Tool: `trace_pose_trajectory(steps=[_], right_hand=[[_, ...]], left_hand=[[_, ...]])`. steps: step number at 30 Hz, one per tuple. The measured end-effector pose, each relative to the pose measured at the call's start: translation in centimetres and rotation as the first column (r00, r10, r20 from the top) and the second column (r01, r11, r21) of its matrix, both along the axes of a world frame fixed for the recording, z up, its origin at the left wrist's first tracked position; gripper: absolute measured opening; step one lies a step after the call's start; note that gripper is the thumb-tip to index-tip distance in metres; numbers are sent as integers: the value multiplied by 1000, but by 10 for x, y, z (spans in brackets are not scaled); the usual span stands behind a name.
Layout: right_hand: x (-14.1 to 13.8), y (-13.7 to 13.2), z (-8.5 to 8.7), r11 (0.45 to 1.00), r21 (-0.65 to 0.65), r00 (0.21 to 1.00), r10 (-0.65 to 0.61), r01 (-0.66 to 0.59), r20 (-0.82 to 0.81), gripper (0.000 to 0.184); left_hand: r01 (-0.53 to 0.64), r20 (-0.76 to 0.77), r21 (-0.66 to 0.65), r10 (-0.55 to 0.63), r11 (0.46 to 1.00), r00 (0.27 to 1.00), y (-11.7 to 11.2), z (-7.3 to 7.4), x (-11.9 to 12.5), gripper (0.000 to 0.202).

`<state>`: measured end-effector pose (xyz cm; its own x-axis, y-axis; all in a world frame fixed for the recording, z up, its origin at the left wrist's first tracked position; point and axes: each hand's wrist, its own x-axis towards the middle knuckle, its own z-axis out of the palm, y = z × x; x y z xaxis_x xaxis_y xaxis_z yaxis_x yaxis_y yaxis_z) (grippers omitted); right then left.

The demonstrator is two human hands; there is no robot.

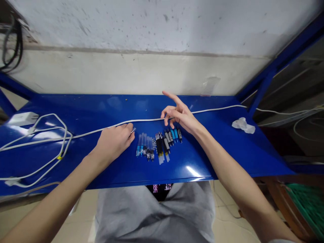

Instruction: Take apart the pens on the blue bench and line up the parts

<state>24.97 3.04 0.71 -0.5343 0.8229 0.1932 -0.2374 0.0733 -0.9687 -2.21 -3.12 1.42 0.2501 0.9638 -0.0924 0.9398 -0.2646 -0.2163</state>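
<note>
— Where are the hands?
— Both are over the glossy blue metal tabletop point(227, 158). The left hand point(113, 141) rests knuckles-up on it with its fingers closed, pinching a thin clear pen piece point(133, 130) at the fingertips. It lies just in front of the long white cable point(83, 135) that runs across the tabletop.
— And the right?
— The right hand point(178, 116) hovers open and holds nothing. Its forefinger is stretched toward the wall and the other fingers are loosely curled over the cable.
— The pen parts?
— They lie side by side between the two hands, near the front edge. Nearest the left hand is a row of clear plastic barrels with blue ends point(144, 145). Beside them is a bunch of slim black refills with yellow bands point(161, 148). Just below the right hand are short blue and black pen sections point(173, 134).
— Anything else?
— A white power adapter point(24, 118) with a looped cord sits at far left. A crumpled white wad point(243, 125) lies at right, well apart from the pens.
</note>
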Motion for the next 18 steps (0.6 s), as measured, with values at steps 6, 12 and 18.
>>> trace_pose_trajectory(steps=[6,12,18], right_hand=[[-1,12,-16,975,52,973,-211,216,-95,26],[2,18,-20,879,110,886,-461,464,-53,25],[5,18,-19,788,120,793,-609,604,5,13]], left_hand=[[-203,367,281,90,938,926,40,17,18,30],[-213,622,444,-128,871,772,85,1,48,24],[-172,622,452,-172,875,764,84,-25,34,31]])
